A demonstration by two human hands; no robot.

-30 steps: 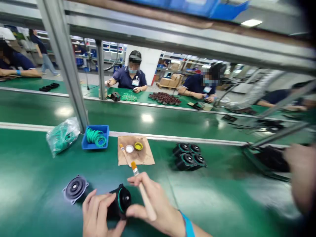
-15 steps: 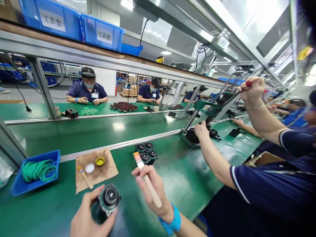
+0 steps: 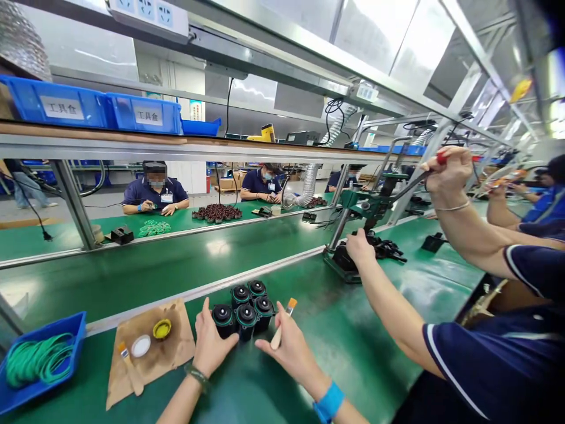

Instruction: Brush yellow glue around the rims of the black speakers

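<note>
Several black cylindrical motor-like parts (image 3: 246, 315), each with a green ring around its top, stand upright in a tight cluster on the green bench. My left hand (image 3: 214, 347) is at the left of the cluster, thumb and fingers spread on either side of the leftmost black part (image 3: 223, 316); whether they touch it is hard to tell. At the right side of the cluster is my right hand (image 3: 293, 350), holding a flat paintbrush (image 3: 276, 338) with orange bristles pointing up and away. Its thumb and forefinger reach toward the parts.
Brown cardboard (image 3: 176, 347) at left bears a second brush (image 3: 131, 368), a white lid (image 3: 141, 345) and a yellow pot (image 3: 162, 329). A blue tray (image 3: 79, 338) holds green rings. At right, a co-worker's arm (image 3: 391, 303) reaches to a green press (image 3: 353, 200).
My left hand has carried its black part forward and right to the cluster, and its fingers have spread. My right hand moved right with the brush. The view has shifted.
</note>
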